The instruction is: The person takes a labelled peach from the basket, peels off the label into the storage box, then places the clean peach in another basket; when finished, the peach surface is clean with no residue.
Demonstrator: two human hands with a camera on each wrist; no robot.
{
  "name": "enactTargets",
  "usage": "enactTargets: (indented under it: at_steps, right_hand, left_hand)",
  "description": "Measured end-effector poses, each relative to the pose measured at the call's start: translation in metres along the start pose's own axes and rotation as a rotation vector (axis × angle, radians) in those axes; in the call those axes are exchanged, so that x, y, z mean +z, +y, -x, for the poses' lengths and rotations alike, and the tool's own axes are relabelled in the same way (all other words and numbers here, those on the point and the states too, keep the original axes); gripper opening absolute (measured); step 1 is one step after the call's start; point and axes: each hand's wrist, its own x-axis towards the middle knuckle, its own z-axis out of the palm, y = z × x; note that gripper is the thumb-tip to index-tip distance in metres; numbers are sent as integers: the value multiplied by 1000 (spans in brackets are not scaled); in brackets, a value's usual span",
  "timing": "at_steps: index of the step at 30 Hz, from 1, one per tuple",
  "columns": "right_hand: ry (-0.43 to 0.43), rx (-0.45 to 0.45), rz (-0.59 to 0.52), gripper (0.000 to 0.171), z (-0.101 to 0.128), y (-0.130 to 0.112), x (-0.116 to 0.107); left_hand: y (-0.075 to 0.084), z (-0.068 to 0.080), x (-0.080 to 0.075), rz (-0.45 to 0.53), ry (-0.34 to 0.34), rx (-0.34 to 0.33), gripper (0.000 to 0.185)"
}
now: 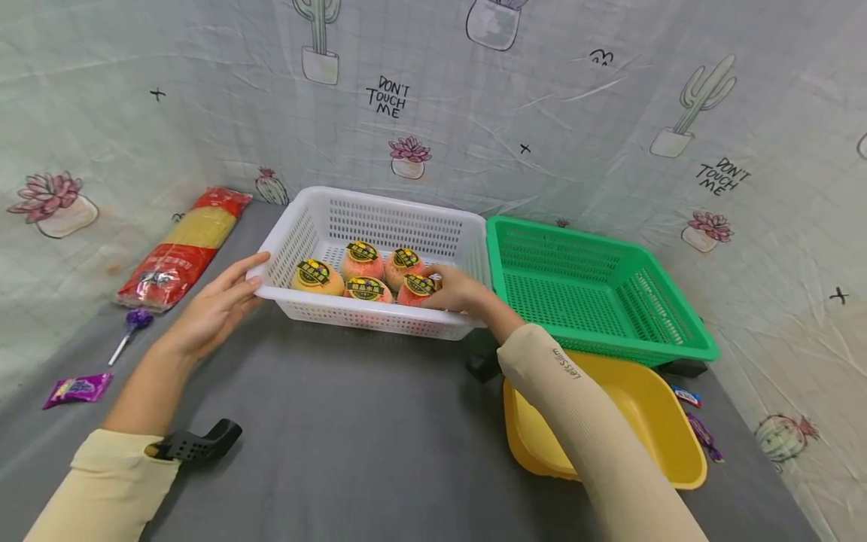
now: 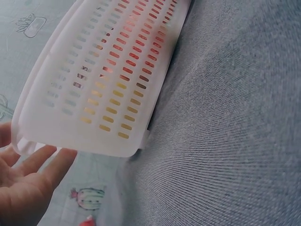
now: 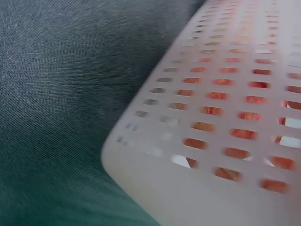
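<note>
While the left hand [image 1: 213,309] rests with straight fingers against the corner of a white basket [image 1: 339,214] on the grey table [image 1: 352,421], the right hand [image 1: 457,290] inside it curls its fingers around one of five labelled peaches [image 1: 416,288].

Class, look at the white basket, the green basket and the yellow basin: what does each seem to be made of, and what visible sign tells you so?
White basket: likely moulded plastic, matt and slightly translucent; even slots let the fruit's colour glow through.
Green basket: likely the same plastic, opaque; regular perforated walls, smooth rolled rim.
Yellow basin: probably plastic, solid and smooth with a faint sheen; no holes.
</note>
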Motion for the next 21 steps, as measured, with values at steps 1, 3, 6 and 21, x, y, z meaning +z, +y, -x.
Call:
enactTargets:
  at_steps: [1,3,6,21]
  right_hand:
    - [14,1,-23,68,4,-1,-3]
    - [59,-9,-70,70,13,-5,-9]
    - [149,-46,-106,72,31,-11,-19]
    - [18,-403,-30,66,146,-9,3]
  left_hand:
    - [0,0,0,6,1,-2,49]
    - [0,-1,1,17,6,-7,50]
    - [0,-1,0,22,13,-22,51]
    - [-1,-1,1,47,0,-11,50]
